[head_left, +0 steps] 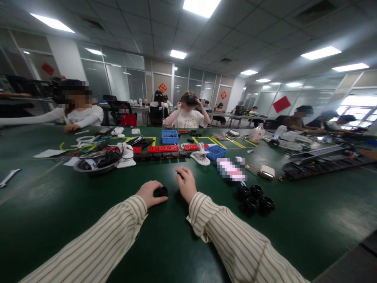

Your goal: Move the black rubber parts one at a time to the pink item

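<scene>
My left hand [150, 193] is closed around the side of a black round part [163, 191] that sits on the green table, thumb on the near side and fingers on the far side. Just to its right, my right hand [186, 184] pinches a small dark piece [180, 175] between thumb and fingers; its kind is too small to make out. The two hands are apart. Several black ring-shaped parts [255, 198] stand in a cluster on the table to the right of my right forearm.
Beyond my hands runs a row of red and black blocks [163, 149], with a white stand [200, 155] and blue bins [170, 136]. A metal bowl of cables [97, 163] is at left, a blurred-out phone-like object [231, 169] at right. Other people sit around the green table [88, 208].
</scene>
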Motion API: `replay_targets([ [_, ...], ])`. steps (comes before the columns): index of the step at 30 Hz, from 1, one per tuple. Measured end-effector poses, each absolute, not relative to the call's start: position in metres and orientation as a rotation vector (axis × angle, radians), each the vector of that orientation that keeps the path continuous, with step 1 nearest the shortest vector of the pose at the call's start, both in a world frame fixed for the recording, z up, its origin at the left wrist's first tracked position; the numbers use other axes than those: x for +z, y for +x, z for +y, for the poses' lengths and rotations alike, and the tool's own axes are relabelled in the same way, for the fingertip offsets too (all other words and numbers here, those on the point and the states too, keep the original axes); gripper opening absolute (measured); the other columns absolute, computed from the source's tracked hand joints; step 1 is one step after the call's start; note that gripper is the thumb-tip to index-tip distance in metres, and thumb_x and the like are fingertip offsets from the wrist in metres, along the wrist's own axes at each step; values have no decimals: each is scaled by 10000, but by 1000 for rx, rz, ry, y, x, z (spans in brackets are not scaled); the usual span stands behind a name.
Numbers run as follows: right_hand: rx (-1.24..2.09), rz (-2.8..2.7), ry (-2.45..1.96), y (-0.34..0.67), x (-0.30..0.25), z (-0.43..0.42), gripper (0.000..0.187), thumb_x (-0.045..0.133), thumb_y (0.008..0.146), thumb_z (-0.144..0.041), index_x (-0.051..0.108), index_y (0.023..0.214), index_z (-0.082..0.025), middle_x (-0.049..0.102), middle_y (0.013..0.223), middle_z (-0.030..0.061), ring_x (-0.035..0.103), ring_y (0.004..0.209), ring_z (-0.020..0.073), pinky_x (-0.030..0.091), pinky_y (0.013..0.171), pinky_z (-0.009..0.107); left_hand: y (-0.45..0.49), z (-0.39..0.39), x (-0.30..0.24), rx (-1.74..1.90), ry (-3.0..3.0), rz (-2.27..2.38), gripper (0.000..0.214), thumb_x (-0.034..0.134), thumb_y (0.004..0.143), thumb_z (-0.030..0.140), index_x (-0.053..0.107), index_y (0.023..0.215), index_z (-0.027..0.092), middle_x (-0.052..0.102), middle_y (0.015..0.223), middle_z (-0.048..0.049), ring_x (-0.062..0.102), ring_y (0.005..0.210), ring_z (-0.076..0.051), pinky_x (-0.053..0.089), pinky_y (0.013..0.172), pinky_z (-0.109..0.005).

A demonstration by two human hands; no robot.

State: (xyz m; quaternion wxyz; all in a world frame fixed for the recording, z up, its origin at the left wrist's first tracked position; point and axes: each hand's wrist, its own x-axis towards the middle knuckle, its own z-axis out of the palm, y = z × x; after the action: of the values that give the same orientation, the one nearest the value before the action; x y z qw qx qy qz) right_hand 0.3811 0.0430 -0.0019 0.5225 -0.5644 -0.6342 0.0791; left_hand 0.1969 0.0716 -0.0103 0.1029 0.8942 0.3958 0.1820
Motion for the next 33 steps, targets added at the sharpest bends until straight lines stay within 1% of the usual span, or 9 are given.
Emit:
replay_targets([
  [4, 180, -1515, -1474, 388, -3, 43, 74, 594, 746, -230, 580, 788, -171, 552, 892, 49, 549, 840, 156, 460, 761, 268, 196, 71, -11, 539, 2642, 1154, 424, 587, 689, 543, 609, 883, 167, 625, 902, -69, 565, 863, -241, 441, 803, -369],
  [7, 200, -1534, -1600, 397, -7, 43, 113, 644, 699, -232, 546, 679, -179, 571, 754, 21, 555, 762, 169, 444, 777, 316, 195, 72, -11, 546, 2637, 1161, 533, 615, 653, 563, 592, 1024, 181, 609, 1049, -82, 547, 991, -268, 414, 897, -397],
  [10, 192, -1517, -1721, 402, -6, 38, 142, 657, 681, -221, 573, 784, -172, 606, 748, 33, 571, 790, 209, 366, 898, 448, 193, 73, -11, 511, 2630, 1228, 754, 628, 615, 591, 495, 1219, 159, 531, 1233, -123, 464, 1155, -309, 352, 993, -432],
  [12, 128, -1509, -1747, 400, -1, 31, 226, 640, 708, -248, 578, 909, -164, 628, 887, 76, 554, 932, 250, 253, 982, 521, 191, 73, -11, 417, 2632, 1308, 904, 616, 596, 625, 387, 1328, 145, 440, 1348, -146, 379, 1244, -333, 289, 1037, -481],
  [14, 23, -1595, -1658, 391, 3, 23, 276, 595, 761, -282, 569, 1007, -161, 601, 1054, 104, 494, 1070, 259, 209, 1027, 501, 189, 73, -11, 268, 2621, 1403, 1022, 593, 582, 659, 261, 1400, 144, 312, 1443, -147, 270, 1315, -351, 222, 1053, -547],
  [18, 6, -2018, -1305, 357, 5, 13, 345, 531, 815, -253, 532, 1151, -177, 547, 1199, 91, 454, 1143, 205, 315, 1012, 370, 188, 71, -8, 31, 2617, 1487, 1110, 570, 562, 682, 149, 1431, 135, 160, 1495, -118, 124, 1368, -345, 155, 1056, -595],
  [22, 247, -2154, -1361, 338, 3, 2, 294, 534, 809, -166, 576, 1100, -169, 619, 1053, 74, 546, 1005, 178, 420, 907, 309, 187, 68, -4, -93, 2656, 1403, 1103, 577, 555, 672, 152, 1432, 156, 143, 1496, -110, 115, 1373, -332, 134, 1069, -575],
  [29, 416, -2053, -1494, 376, 22, -109, 245, 607, 765, -162, 590, 1007, -197, 633, 989, 41, 550, 950, 189, 446, 868, 333, 181, 68, -5, -112, 2703, 1340, 1059, 523, 579, 717, 194, 1424, 168, 141, 1492, -123, 134, 1367, -341, 156, 1060, -570],
  [33, 377, -1871, -1668, 432, 17, -196, 170, 521, 824, -229, 593, 978, -228, 627, 954, 57, 565, 913, 193, 476, 826, 335, 181, 68, -9, -49, 2699, 1337, 986, 471, 626, 730, 239, 1411, 182, 170, 1489, -112, 155, 1364, -335, 156, 1058, -566],
])
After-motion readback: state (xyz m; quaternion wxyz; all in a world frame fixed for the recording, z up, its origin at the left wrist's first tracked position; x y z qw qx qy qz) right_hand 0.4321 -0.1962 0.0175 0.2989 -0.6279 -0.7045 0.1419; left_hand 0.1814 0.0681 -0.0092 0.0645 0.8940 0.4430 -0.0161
